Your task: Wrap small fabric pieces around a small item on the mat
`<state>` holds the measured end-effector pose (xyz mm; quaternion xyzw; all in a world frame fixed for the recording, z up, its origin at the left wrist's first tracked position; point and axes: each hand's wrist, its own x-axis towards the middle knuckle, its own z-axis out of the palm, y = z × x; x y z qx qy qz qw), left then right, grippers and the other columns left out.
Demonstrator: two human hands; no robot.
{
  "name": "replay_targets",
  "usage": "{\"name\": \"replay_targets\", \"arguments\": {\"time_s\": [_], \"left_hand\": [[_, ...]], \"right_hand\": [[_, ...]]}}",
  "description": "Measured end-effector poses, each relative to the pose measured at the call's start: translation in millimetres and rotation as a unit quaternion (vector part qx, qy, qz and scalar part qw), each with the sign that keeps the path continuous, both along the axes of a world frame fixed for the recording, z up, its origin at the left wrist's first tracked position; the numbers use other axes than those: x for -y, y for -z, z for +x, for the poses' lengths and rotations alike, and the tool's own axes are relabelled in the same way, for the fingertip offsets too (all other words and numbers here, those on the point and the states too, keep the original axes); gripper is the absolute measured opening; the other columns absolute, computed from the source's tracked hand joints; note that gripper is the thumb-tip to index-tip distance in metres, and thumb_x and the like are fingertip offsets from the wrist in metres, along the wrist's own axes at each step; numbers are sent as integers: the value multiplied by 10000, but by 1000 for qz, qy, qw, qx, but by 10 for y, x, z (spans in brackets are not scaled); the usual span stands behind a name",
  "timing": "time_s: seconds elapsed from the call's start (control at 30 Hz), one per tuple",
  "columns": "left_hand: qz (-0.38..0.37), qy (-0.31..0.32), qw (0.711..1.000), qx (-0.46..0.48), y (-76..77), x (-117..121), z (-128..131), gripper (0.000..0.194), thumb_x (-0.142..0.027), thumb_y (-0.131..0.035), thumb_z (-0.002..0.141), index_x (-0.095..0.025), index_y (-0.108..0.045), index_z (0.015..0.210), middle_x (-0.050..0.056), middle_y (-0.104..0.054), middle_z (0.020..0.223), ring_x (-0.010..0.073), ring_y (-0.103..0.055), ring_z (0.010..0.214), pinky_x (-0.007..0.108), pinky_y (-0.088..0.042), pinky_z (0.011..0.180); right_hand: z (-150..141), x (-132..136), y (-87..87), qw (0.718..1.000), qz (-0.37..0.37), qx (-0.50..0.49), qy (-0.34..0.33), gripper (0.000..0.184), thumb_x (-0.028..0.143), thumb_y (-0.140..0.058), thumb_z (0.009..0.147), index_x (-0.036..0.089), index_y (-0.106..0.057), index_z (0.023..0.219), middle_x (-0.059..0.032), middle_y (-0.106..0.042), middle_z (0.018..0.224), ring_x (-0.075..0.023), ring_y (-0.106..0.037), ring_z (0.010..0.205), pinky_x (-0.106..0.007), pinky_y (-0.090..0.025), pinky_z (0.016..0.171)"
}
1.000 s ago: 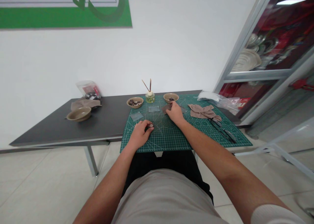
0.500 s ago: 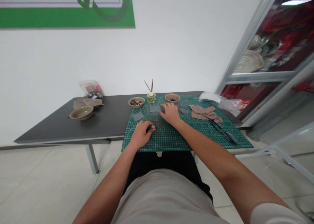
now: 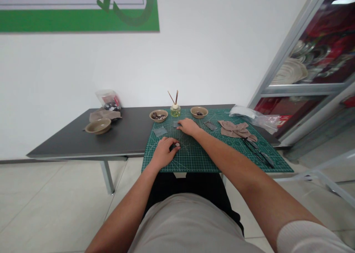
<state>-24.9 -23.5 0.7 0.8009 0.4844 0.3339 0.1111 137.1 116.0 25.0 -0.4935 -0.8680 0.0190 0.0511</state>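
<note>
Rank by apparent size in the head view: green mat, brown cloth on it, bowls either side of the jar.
1. Green mat
2. Brown cloth
3. Left bowl and right bowl: too alike to rank.

Mat (image 3: 194,158) green, pale grid lines; cloth (image 3: 231,128) brownish-pink; tabletop (image 3: 124,134) dark grey.
</note>
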Motion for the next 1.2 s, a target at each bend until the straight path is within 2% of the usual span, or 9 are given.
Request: {"name": "replay_targets", "arguments": {"time_s": [0.33,0.43,0.53,0.63,0.73,0.87,0.97,1.1,1.2], "left_hand": [[0,0,1000,20,3,18,-1,132,-298,-598,862,-208,-626,955,35,-671,921,217,-543,920,370,-439,840],[-11,-2,999,45,18,0,-11,144,-284,-609,850,-211,-631,972,30,-669,918,209,-552,917,355,-446,832],[-32,-11,996,79,20,-16,-25,149,-255,-626,828,-218,-645,971,23,-664,919,194,-568,898,336,-455,822],[-50,-33,993,106,12,-29,-33,133,-248,-648,804,-224,-671,933,13,-659,881,179,-575,833,323,-459,794],[-58,-40,989,126,-2,-52,-20,121,-237,-645,796,-227,-688,909,8,-662,869,167,-572,793,307,-457,756],[-69,-48,985,148,-48,-92,44,154,-246,-619,806,-220,-690,940,5,-659,851,152,-573,751,291,-456,715],[-99,-67,981,154,-97,-130,121,207,-273,-648,780,-206,-685,972,-1,-647,788,145,-565,684,286,-453,669],[-103,-79,980,151,-115,-203,222,108,-290,-652,765,-192,-667,807,1,-642,757,145,-564,675,286,-440,658],[-99,-58,980,161,-89,-272,274,103,-297,-617,788,-196,-635,788,-12,-625,720,142,-561,669,278,-428,650]], "right_hand": [[-67,18,-37,996,88,1,8,353,296,-395,973,118,-689,1054,-194,-709,1037,-268,-644,1019,-352,-436,913],[-41,85,-122,986,130,-88,56,333,301,-388,975,126,-657,1066,-174,-713,1023,-250,-657,981,-330,-454,885],[59,228,-175,939,157,-290,97,273,344,-455,942,175,-642,1047,-99,-732,964,-220,-679,895,-313,-496,818],[191,455,-118,876,115,-461,83,242,350,-493,891,181,-632,994,-66,-732,888,-199,-689,791,-312,-540,721],[294,673,40,832,39,-542,113,236,367,-537,822,184,-618,947,-46,-719,817,-192,-674,671,-297,-545,569],[348,798,233,797,-12,-585,149,202,349,-544,780,193,-596,898,-36,-712,816,-182,-668,685,-277,-535,550],[349,809,264,828,8,-542,145,177,318,-574,766,200,-599,896,-19,-703,787,-168,-656,684,-279,-517,629],[345,826,228,894,33,-428,130,116,299,-629,750,206,-622,818,5,-679,726,-159,-622,673,-267,-451,658],[355,837,224,905,35,-406,126,145,332,-606,796,202,-626,733,14,-652,663,-151,-592,637,-258,-416,634]]}}
